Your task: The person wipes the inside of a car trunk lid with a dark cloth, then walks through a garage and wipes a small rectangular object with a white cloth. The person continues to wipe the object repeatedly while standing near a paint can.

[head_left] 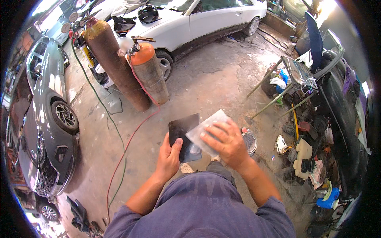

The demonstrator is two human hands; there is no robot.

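My left hand (169,156) grips the near left edge of a flat, dark rectangular plate (183,129), its thumb lying on the top face. A pale grey smear (195,150) shows on the lower right of that face. In my right hand (229,144) is a flat, whitish rectangular piece (197,134), with the fingers spread over its upper side. Its left corner overlaps the plate's right part, hiding some of it; whether the two touch I cannot tell. Below my right hand, an open round tin (249,143) stands low, partly covered by the hand.
Two gas cylinders, one tall and brown (119,65), one orange-topped (149,73), stand ahead on the left. Red and green hoses (126,147) cross the floor. A dark car (51,131) is at left, a white car (210,23) beyond. A metal stand (274,87) and scattered parts (303,156) lie right.
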